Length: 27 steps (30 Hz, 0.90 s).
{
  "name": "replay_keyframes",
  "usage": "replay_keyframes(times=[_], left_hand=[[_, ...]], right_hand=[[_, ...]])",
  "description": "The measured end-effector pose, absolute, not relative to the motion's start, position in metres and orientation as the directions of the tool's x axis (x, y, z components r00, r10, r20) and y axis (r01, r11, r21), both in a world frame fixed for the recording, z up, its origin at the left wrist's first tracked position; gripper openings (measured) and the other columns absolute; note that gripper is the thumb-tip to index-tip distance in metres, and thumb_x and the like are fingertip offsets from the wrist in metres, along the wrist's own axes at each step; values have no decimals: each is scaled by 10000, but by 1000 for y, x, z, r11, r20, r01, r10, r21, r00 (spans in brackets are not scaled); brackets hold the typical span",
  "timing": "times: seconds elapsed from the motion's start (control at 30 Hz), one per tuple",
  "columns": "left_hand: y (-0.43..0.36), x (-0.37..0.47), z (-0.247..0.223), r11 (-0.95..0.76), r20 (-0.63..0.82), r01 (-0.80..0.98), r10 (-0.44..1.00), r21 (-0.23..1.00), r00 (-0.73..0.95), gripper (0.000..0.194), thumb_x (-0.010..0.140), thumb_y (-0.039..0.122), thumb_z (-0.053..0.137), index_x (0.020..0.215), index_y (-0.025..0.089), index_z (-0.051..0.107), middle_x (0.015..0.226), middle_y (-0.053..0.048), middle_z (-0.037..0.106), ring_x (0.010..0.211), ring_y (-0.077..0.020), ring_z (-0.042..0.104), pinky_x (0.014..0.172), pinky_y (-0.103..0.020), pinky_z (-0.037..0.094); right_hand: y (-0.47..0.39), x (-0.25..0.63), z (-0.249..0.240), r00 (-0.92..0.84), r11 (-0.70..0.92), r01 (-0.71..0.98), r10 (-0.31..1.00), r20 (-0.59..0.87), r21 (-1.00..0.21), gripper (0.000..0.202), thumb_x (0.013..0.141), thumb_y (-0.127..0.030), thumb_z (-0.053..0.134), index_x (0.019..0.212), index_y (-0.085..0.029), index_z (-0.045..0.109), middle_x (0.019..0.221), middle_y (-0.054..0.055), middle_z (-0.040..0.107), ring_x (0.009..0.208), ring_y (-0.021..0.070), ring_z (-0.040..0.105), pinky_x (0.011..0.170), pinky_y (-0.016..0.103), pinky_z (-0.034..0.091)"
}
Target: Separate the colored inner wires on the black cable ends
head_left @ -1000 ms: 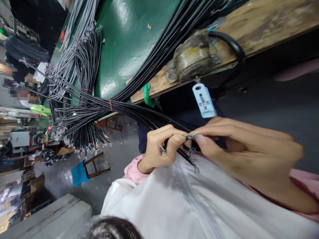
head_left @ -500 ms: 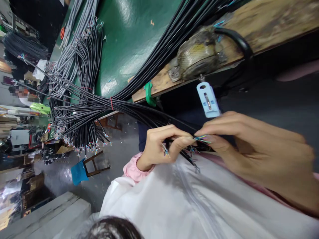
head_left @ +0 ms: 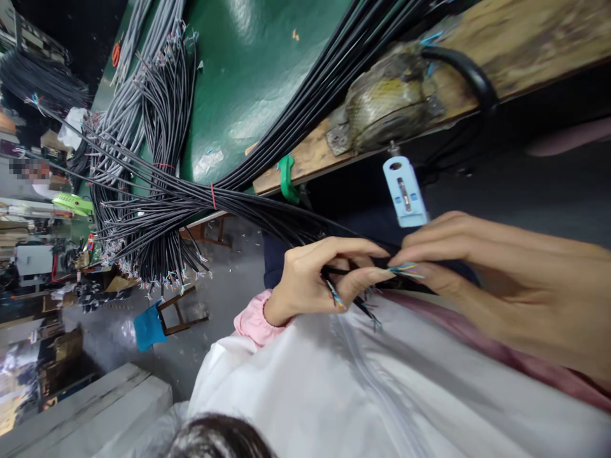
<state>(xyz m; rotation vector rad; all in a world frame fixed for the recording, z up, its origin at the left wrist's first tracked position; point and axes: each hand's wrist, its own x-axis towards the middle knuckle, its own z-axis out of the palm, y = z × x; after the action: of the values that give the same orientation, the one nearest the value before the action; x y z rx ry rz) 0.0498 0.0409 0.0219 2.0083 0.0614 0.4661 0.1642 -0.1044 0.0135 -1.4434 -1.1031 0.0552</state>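
Note:
Between the fingertips of my left hand (head_left: 324,273) is a black cable's end, where thin coloured wires (head_left: 407,271) fan out. My right hand (head_left: 515,286) pinches those wires between thumb and fingers. Other stripped ends (head_left: 335,294) poke out below my left fingers. Running back to the left, the long black cables (head_left: 248,207) are bound by a red tie (head_left: 214,196). A light blue tool (head_left: 405,192) sits just above my right fingertips, fixed to a machine (head_left: 389,102) wrapped in clear film.
Black and grey cable bundles (head_left: 167,121) lie on the green table (head_left: 238,70). A green clamp (head_left: 287,179) grips the wooden board (head_left: 525,44). Lower left are a blue-seated stool (head_left: 151,326) and a grey box (head_left: 119,407). Another person (head_left: 41,181) is at far left.
Both hands have shifted slightly right with the cable end. The coloured wires between them show more fanned out. The whole view has moved a little.

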Motion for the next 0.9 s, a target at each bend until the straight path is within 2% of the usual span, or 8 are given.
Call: replay_keyframes(times=[0.1,0.2,0.37,0.43,0.57,0.67,0.8,0.9], left_hand=[[40,51,22,-510,333,-207,167,835,928,398,1006,442,531,1026,111,752,767,-27,738,599,-72,659,561,-161,517],[44,49,19,-601,245,-166,51,782,968,526,1038,449,380,1015,111,783,821,-49,729,684,-108,694,626,-221,556],[55,43,7,-567,299,-340,-167,750,940,320,994,241,478,969,142,781,971,-75,718,640,-53,644,538,-133,491],[56,42,5,-561,303,-358,-193,746,933,309,994,236,482,975,151,779,985,-74,708,650,-53,655,549,-130,501],[51,40,9,-598,321,-317,-105,736,941,480,1036,417,399,1021,130,784,957,-84,735,670,-102,696,562,-174,535],[46,39,13,-649,312,-268,-50,712,949,596,1046,475,316,1079,106,783,896,-78,749,692,-130,727,599,-213,552],[42,36,12,-670,244,-148,51,728,968,655,1037,532,290,1251,93,726,806,-68,748,677,-152,722,646,-274,582],[42,36,9,-633,199,-90,103,769,974,662,1031,570,303,1292,107,698,701,-30,706,622,-138,693,672,-277,600]], right_hand=[[-109,168,13,505,197,615,645,574,-763,81,978,-263,617,905,-288,642,731,-7,686,594,132,662,516,245,534],[-110,174,13,476,249,555,687,549,-794,113,990,-299,618,879,-285,639,713,-13,674,568,116,649,488,216,521],[-107,181,13,453,338,382,743,493,-860,190,989,-368,621,819,-302,672,686,-2,680,558,128,654,462,205,513],[-108,178,14,475,319,347,751,458,-882,203,991,-381,614,813,-308,679,688,5,680,563,131,652,466,211,511],[-112,165,18,561,230,286,747,357,-930,205,986,-369,623,798,-301,672,698,10,671,581,136,652,508,221,535],[-110,157,21,599,213,221,741,305,-952,208,992,-378,617,808,-289,658,722,11,687,600,135,669,519,215,543],[-105,155,21,605,266,230,715,351,-936,192,1006,-394,597,855,-303,674,728,-11,711,605,121,691,535,200,564],[-102,155,20,620,299,274,672,405,-914,219,1008,-414,589,838,-304,673,723,-19,720,618,122,706,540,204,575]])
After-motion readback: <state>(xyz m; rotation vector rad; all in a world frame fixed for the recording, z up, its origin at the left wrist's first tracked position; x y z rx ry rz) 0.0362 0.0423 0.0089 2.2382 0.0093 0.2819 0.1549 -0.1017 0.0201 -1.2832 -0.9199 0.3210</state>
